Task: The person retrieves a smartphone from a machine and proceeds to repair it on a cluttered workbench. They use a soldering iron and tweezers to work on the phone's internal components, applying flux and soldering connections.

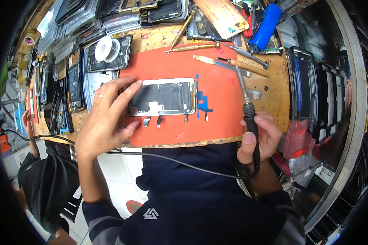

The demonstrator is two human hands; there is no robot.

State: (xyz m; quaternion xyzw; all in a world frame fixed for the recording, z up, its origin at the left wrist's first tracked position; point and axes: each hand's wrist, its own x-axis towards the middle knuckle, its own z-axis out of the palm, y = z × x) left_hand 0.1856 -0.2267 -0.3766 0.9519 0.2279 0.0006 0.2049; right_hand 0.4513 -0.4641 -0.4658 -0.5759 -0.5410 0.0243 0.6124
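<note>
A phone screen assembly (163, 96) with a white frame lies back side up on an orange mat (225, 126). Dark film covers its middle, and small flex tabs stick out along its near edge. My left hand (106, 108) rests at the screen's left end with fingers spread. Its index fingertip touches the far left corner; the thumb is by the near edge. In my right hand (263, 139) is a soldering iron (249, 114), held by its black handle with the metal tip pointing up and away, right of the mat. Blue flex pieces (201, 100) lie just right of the screen.
Behind the screen lie screwdrivers (194, 47) and a wooden-handled tool (249, 67). A solder spool (105, 49) sits on an opened phone at far left. Frames (310, 90) stand at right. The iron's black cable (184, 165) crosses my lap. Another person's hand (27, 121) is at left.
</note>
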